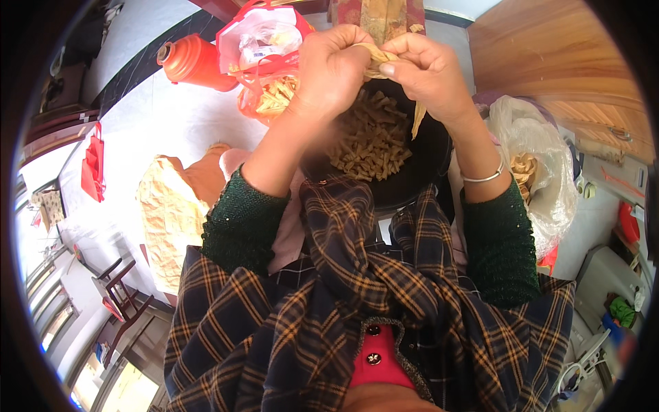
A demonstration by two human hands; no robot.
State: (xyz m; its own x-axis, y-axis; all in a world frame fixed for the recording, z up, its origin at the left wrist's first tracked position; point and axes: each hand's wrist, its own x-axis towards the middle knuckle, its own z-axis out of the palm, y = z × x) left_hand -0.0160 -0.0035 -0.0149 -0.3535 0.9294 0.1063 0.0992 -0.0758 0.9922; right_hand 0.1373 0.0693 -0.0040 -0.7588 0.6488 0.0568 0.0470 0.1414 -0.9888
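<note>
Both my hands are raised at the top centre, close together, on a pale yellow, dry-looking leafy strip (374, 52); its exact kind is unclear. My left hand (335, 69) has its fingers closed around one part of it. Thumb and fingers of my right hand (427, 74) pinch it just alongside, and one thin end (418, 120) hangs below that hand. Beneath them sits a round black pan (431, 161), with a heap of short brownish pieces (374, 147) lying in it.
Left of the pan, a red plastic bag (250, 103) holds yellow strips, beside a red-and-white bag (235, 49) and an orange thermos (199, 63). A clear plastic bag (549, 165) with tan pieces stands at right. Ahead is a wooden bench (382, 20).
</note>
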